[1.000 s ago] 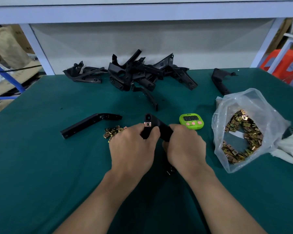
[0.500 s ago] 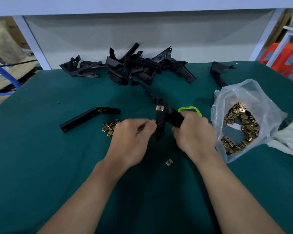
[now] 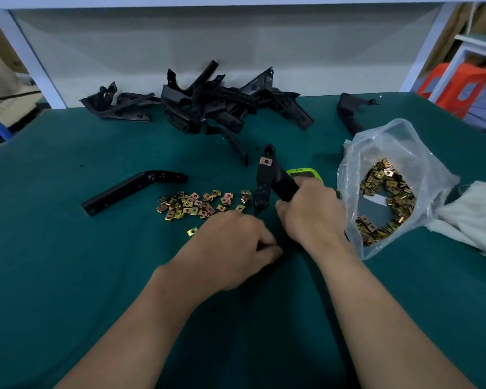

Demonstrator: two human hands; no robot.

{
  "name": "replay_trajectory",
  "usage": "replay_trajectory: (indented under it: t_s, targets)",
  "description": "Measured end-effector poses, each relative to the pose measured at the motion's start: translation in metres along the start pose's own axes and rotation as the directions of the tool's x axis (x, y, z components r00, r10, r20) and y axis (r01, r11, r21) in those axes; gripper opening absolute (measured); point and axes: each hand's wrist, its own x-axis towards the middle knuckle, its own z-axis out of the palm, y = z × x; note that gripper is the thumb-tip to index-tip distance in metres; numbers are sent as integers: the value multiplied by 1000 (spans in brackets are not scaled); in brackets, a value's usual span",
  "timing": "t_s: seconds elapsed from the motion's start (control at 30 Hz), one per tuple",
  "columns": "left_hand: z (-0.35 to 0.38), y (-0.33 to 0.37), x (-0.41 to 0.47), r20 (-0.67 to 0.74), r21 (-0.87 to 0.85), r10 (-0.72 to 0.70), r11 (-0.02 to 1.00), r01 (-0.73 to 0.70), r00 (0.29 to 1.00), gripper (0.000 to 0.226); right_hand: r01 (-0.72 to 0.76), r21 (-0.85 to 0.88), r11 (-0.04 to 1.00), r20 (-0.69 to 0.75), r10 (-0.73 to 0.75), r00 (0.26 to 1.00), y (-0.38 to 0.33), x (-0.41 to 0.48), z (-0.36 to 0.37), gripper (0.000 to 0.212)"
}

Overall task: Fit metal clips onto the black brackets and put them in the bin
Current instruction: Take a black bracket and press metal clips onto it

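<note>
My right hand (image 3: 312, 214) grips a black bracket (image 3: 265, 178) and holds it upright over the green table (image 3: 68, 276). A copper-coloured metal clip (image 3: 266, 162) sits fitted near the bracket's top end. My left hand (image 3: 233, 242) is lower and to the left, knuckles up. Its thumb and fingertips pinch together down at the cloth, and what they pinch is hidden. Several loose clips (image 3: 197, 204) lie scattered just beyond it, with a single clip (image 3: 192, 231) apart from them.
A pile of black brackets (image 3: 213, 105) lies at the table's back edge. One bracket (image 3: 129, 190) lies alone at the left, another (image 3: 348, 113) at the back right. A plastic bag of clips (image 3: 387, 192), a green timer (image 3: 306, 174) and a white cloth (image 3: 474, 217) are at the right.
My left hand let go of the bracket and dropped toward me to where a single clip lay. My right hand swung the bracket upright. The scattered clips are now uncovered.
</note>
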Motion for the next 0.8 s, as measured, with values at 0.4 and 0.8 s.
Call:
replay_trajectory:
  t_s: [0.4,0.8]
  targets:
    - [-6,-26,3,-141,-979,-531,203,-36,835,22,65,124,990,-90,-54,994,0,0,1,15]
    - [-15,-28,0,-97,-995,-511,63,-75,854,12,110,85,990,-83,-103,991,0,-2,1,10]
